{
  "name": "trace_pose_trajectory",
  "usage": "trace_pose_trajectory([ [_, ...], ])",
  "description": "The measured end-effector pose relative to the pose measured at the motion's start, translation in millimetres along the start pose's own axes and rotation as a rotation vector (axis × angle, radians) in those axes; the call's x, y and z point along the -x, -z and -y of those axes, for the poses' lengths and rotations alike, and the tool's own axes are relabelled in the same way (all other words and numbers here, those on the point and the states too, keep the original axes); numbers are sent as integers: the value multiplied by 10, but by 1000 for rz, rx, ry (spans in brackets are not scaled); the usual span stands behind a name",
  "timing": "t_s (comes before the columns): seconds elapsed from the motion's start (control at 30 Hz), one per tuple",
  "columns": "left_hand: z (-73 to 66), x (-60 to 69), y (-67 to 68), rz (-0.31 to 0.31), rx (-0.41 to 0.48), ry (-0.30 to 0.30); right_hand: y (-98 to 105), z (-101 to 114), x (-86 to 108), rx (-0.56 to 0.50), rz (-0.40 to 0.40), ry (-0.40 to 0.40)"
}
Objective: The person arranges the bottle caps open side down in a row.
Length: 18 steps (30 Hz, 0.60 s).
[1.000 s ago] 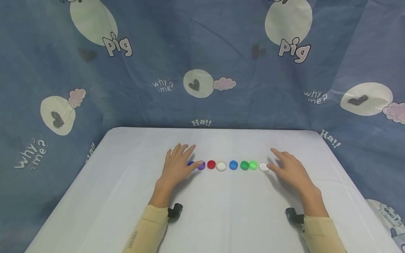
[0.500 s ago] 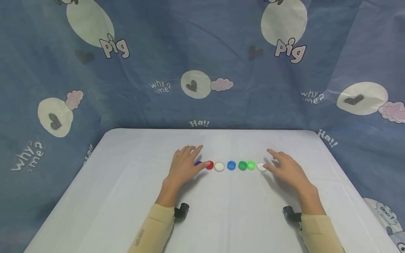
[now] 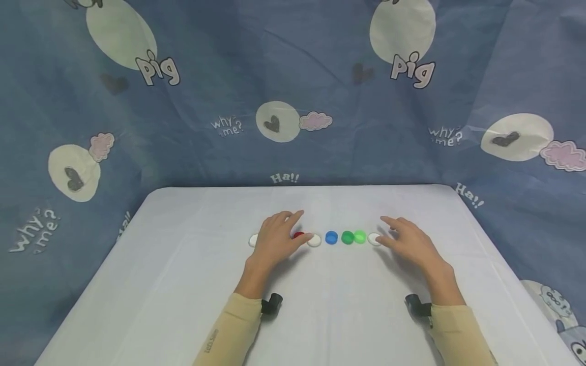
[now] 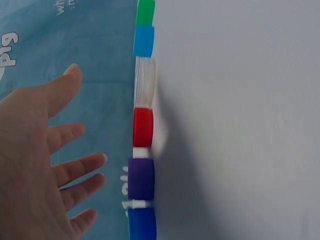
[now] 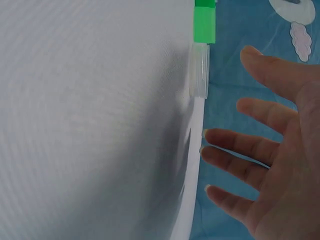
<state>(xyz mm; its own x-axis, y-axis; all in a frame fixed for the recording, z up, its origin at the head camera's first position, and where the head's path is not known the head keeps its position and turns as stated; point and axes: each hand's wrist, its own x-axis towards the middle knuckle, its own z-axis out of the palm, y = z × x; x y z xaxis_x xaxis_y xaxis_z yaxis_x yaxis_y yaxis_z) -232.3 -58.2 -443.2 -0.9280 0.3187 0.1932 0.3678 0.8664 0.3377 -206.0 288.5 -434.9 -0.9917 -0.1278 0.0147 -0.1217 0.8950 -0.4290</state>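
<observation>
Several round caps lie in a row across the white table. Above its left part hovers my left hand point(image 3: 275, 241), fingers spread and holding nothing; it covers part of the red cap point(image 3: 298, 235). In the left wrist view a purple cap point(image 4: 141, 179) and a dark blue cap point(image 4: 142, 223) stand below the red one point(image 4: 143, 127). Right of centre are a blue cap point(image 3: 331, 237), a dark green cap point(image 3: 347, 237) and a light green cap point(image 3: 360, 237). My right hand point(image 3: 414, 245) is spread over the right end, its thumb over a white cap point(image 3: 374, 239).
Another white cap point(image 3: 253, 240) shows just left of my left hand, and one more point(image 3: 314, 240) by its thumb tip. Behind the white table point(image 3: 334, 315) hangs a blue printed cloth point(image 3: 206, 61). A small black device sits at each wrist.
My left hand has moved right along the row, uncovering the white cap at the left and covering the purple one. My right hand has hardly moved. The head view has shifted slightly.
</observation>
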Motion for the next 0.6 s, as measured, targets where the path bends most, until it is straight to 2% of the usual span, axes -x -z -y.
trace_pose_trajectory([
  [0.23,-149,-70,-71,3,17,-9,-12,-16,-5,7,5,-6],
  [0.6,-392,-195,-216,57,3,-44,-47,18,-20,-2,15,-13],
])
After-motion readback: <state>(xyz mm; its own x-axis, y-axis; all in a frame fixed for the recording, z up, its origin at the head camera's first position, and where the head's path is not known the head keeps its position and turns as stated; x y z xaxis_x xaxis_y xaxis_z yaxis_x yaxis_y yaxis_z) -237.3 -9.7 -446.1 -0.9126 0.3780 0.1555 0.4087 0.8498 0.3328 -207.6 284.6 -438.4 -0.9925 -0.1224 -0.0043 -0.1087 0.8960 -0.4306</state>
